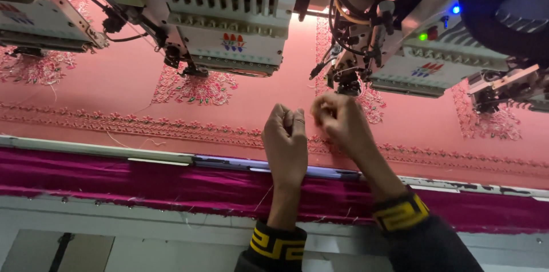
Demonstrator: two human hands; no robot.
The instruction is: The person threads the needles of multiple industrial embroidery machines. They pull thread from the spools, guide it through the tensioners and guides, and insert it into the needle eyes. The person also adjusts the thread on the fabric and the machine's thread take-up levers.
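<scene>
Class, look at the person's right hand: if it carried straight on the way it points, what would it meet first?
The right hand points up and away over the pink embroidered fabric. It would probably first meet the needle assembly of the embroidery machine head, though depth is unclear.

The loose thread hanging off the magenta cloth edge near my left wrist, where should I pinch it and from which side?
Probably pinch the loose thread near its top, where it leaves the magenta cloth, coming from the front edge below. It is thin and hangs free, so the free end would slip. The left hand is nearest.
</scene>
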